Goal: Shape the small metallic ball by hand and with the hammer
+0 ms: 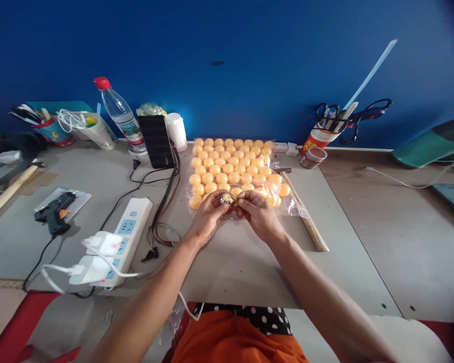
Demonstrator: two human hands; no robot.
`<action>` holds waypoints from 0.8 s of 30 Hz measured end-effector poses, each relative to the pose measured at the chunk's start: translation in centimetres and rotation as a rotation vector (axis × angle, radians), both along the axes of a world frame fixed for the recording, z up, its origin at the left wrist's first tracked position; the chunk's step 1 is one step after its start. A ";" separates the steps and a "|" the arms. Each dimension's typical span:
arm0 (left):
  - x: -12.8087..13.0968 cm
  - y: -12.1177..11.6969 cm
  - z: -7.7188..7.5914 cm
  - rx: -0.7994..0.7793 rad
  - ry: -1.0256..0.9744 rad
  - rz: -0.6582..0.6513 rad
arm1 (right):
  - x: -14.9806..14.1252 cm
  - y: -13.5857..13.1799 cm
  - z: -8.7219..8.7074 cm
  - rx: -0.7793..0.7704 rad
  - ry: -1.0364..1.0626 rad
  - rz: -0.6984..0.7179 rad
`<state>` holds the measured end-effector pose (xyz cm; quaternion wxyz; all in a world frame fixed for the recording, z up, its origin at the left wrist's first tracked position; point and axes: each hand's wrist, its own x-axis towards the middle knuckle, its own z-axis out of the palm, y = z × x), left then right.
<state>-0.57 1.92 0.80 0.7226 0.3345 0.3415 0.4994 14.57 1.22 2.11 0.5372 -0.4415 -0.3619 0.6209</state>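
Observation:
My left hand (pixel 208 214) and my right hand (pixel 258 212) meet at the middle of the table, fingers pinched together on a small shiny object (pixel 227 198) held between them. Just beyond the hands lies a clear plastic bag (pixel 295 207) filled with several rows of orange-yellow balls (pixel 230 166). The hands' fingertips touch the bag's near edge.
A wooden-handled hammer (pixel 306 214) lies right of the bag. A white power strip (pixel 126 234) with chargers, a black glue gun (pixel 55 214) and cables sit left. A phone (pixel 157 141), water bottle (pixel 123 118), white jar (pixel 176 131) and cups of scissors (pixel 320 138) and pens (pixel 53 128) line the blue wall.

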 end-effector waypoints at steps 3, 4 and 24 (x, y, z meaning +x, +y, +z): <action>0.0 0.0 0.5 -0.044 -0.008 0.005 | 0.0 0.1 0.0 -0.004 0.013 -0.036; 0.0 0.0 0.6 -0.049 -0.004 0.015 | -0.1 0.0 0.1 -0.002 0.014 -0.033; -0.1 -0.1 0.5 -0.024 -0.043 0.033 | 0.3 -0.7 -1.2 0.873 -0.831 -0.046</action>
